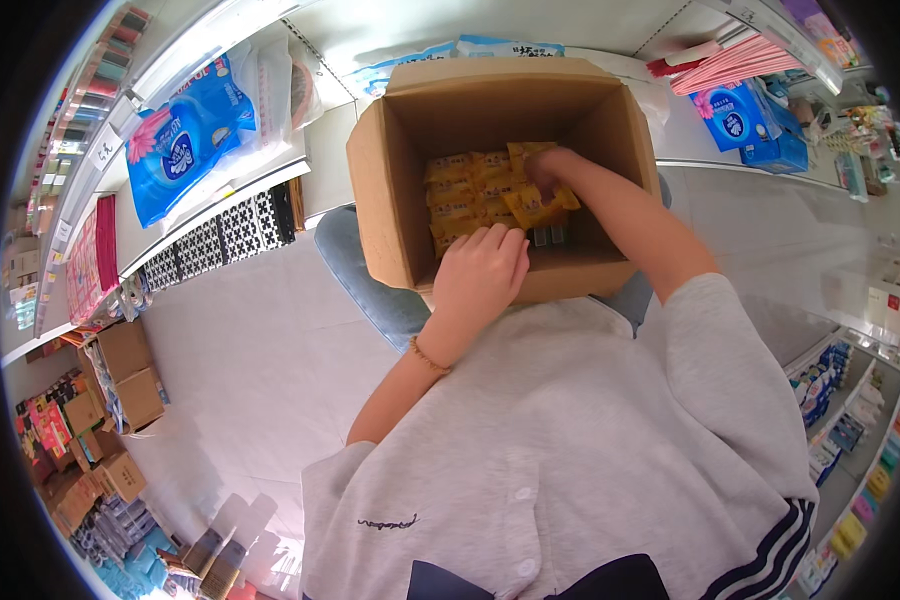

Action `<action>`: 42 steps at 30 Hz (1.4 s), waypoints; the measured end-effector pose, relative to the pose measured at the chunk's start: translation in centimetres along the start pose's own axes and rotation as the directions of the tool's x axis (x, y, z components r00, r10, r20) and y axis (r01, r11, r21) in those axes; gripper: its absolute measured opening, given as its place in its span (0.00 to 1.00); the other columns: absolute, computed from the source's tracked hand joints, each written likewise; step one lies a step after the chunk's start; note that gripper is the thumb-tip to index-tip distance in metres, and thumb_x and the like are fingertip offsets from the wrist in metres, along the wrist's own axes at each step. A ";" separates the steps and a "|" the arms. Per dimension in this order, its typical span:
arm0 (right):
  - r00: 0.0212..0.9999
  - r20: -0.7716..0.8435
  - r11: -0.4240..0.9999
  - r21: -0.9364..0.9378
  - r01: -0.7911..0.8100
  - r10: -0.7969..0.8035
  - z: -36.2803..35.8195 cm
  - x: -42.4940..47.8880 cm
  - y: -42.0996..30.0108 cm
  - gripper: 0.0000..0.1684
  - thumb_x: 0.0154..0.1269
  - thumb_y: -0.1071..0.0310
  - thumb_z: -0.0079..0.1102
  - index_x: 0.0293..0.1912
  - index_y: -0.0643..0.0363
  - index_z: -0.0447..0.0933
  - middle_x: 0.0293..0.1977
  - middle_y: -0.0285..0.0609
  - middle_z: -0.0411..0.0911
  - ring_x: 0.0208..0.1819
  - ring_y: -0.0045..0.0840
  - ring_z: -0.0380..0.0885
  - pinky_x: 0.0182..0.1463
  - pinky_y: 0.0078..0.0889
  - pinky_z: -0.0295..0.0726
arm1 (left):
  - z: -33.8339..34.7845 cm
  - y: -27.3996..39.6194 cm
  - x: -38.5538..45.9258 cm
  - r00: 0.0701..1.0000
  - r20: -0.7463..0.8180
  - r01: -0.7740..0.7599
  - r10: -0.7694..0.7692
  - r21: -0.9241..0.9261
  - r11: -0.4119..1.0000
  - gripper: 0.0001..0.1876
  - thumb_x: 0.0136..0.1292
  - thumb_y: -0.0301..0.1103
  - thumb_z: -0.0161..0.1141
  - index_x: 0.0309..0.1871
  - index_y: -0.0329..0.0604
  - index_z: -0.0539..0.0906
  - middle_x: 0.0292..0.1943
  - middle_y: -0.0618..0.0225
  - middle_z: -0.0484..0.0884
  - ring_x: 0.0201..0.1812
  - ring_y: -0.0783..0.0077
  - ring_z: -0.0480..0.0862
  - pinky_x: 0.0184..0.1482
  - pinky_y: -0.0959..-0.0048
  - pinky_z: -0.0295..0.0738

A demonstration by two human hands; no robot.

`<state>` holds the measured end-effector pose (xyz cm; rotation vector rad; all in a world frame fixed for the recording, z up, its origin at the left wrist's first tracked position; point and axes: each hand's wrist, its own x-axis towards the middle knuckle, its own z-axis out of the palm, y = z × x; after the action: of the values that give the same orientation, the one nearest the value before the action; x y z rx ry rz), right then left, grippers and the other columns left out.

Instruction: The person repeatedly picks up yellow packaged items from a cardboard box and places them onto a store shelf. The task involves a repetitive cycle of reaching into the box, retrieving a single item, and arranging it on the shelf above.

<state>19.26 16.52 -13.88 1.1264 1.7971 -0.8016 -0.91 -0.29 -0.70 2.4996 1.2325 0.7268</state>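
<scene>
An open cardboard box (397, 187) rests at my lap, its flaps folded outward. Inside it lie several small yellow packets (450, 195) in rows, with darker small items near its front right corner. My right hand (547, 171) reaches down into the box among the yellow packets at the right; its fingers are partly hidden, and whether they grip a packet is unclear. My left hand (484, 262) lies over the near wall of the box, its fingertips bent over the edge toward the packets. A beaded bracelet is on the left wrist.
Blue tissue packs (184, 150) stand on a shelf at the left, and others (731, 116) on the right shelf. Blue and white bags lie behind the box. Cardboard boxes (131, 375) stand at the lower left, and stocked shelves (855, 405) run along the lower right.
</scene>
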 end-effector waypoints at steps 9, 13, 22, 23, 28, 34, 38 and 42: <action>0.991 0.090 0.995 0.001 0.103 -0.102 8.3 5.8 1.0 0.40 0.52 0.52 0.82 0.64 0.52 0.82 0.59 0.47 0.83 0.60 0.38 0.82 0.62 0.45 0.81 | 0.4 0.2 -0.9 0.999 -0.023 -0.043 0.043 0.001 0.999 0.04 0.64 0.29 0.66 0.37 0.44 0.82 0.29 0.69 0.78 0.31 0.68 0.83 0.33 0.69 0.79; 0.992 0.102 0.993 -0.084 0.087 -0.078 11.7 9.7 3.1 0.28 0.57 0.54 0.77 0.55 0.55 0.86 0.51 0.47 0.86 0.52 0.38 0.85 0.56 0.43 0.84 | 0.3 0.3 -0.6 0.998 -0.028 -0.060 0.060 -0.002 0.998 0.04 0.64 0.29 0.66 0.37 0.44 0.82 0.28 0.69 0.78 0.30 0.69 0.82 0.33 0.69 0.79; 0.972 -0.233 0.999 -0.030 -0.027 0.019 11.2 5.3 0.4 0.19 0.58 0.63 0.73 0.50 0.52 0.88 0.49 0.46 0.87 0.52 0.40 0.87 0.53 0.47 0.86 | 0.4 0.5 -0.8 0.999 -0.005 -0.052 0.052 0.018 0.998 0.04 0.63 0.29 0.67 0.37 0.43 0.82 0.29 0.69 0.79 0.30 0.69 0.82 0.33 0.69 0.77; 0.957 -0.291 0.999 -0.030 -0.022 0.012 12.0 5.7 0.5 0.17 0.60 0.64 0.69 0.50 0.52 0.88 0.50 0.46 0.87 0.53 0.39 0.87 0.53 0.47 0.86 | 0.4 0.6 -0.8 0.998 -0.002 -0.060 0.060 0.013 0.998 0.04 0.63 0.29 0.67 0.38 0.43 0.82 0.29 0.69 0.79 0.30 0.69 0.82 0.33 0.70 0.77; 0.882 -0.471 1.000 0.020 0.008 0.002 13.6 6.7 1.2 0.14 0.65 0.63 0.62 0.48 0.51 0.88 0.49 0.45 0.87 0.52 0.39 0.87 0.50 0.47 0.86 | 0.7 0.8 -0.9 0.997 -0.006 -0.075 0.075 0.023 0.997 0.04 0.63 0.29 0.67 0.38 0.43 0.82 0.29 0.70 0.79 0.30 0.69 0.82 0.33 0.70 0.76; 0.905 -0.423 0.999 0.008 -0.046 0.045 13.4 6.9 0.8 0.19 0.57 0.61 0.72 0.50 0.51 0.86 0.51 0.46 0.85 0.55 0.41 0.85 0.53 0.47 0.85 | 0.4 1.0 -0.9 0.997 0.000 -0.080 0.080 0.010 0.997 0.05 0.62 0.29 0.67 0.39 0.43 0.82 0.30 0.70 0.79 0.31 0.69 0.82 0.33 0.70 0.76; 0.942 -0.336 0.996 0.081 0.040 -0.010 12.1 6.8 1.3 0.28 0.48 0.59 0.82 0.51 0.51 0.85 0.52 0.46 0.85 0.56 0.42 0.84 0.54 0.48 0.85 | 0.3 0.8 -0.8 0.997 -0.019 -0.074 0.075 0.017 0.997 0.05 0.63 0.29 0.66 0.38 0.43 0.81 0.29 0.69 0.78 0.31 0.69 0.82 0.34 0.69 0.77; 0.943 -0.330 0.997 0.042 0.067 -0.050 11.5 6.0 0.8 0.31 0.47 0.56 0.84 0.52 0.52 0.85 0.52 0.46 0.85 0.56 0.42 0.84 0.56 0.48 0.85 | 0.5 0.6 -0.6 0.997 -0.028 -0.074 0.075 0.021 0.997 0.04 0.63 0.29 0.66 0.37 0.43 0.81 0.29 0.69 0.78 0.31 0.69 0.82 0.34 0.69 0.77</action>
<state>22.21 9.45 -24.35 1.3074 2.1034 -0.7308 -0.56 -1.09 -1.05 2.5717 1.1669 0.7751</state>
